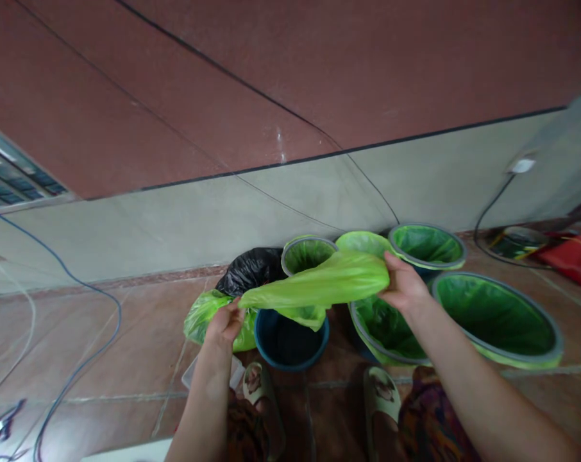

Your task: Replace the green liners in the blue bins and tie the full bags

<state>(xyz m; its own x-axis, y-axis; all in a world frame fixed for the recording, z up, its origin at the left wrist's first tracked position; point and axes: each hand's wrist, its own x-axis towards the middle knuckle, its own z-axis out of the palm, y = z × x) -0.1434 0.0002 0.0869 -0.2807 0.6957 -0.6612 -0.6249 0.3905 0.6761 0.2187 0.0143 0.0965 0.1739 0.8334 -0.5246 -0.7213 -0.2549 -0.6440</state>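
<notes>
A green plastic bag [314, 282] is stretched out sideways in the air between my two hands. My left hand [227, 319] pinches its left end, and my right hand [402, 282] grips the right end. Below the bag stands a blue bin [291, 360] without a liner, its dark inside showing. Several bins lined with green bags and ringed in grey are grouped around it: a small one [310, 239] behind, one [428, 247] at the back right, a large one [502, 321] at the right, and one [391, 330] partly hidden by my right arm.
A black bag [252, 269] and a filled green bag [201, 317] lie left of the bins. Cables [98, 289] run over the tiled floor at left. A red dustpan-like object [574, 256] sits far right. The wall [199, 224] stands close behind the bins.
</notes>
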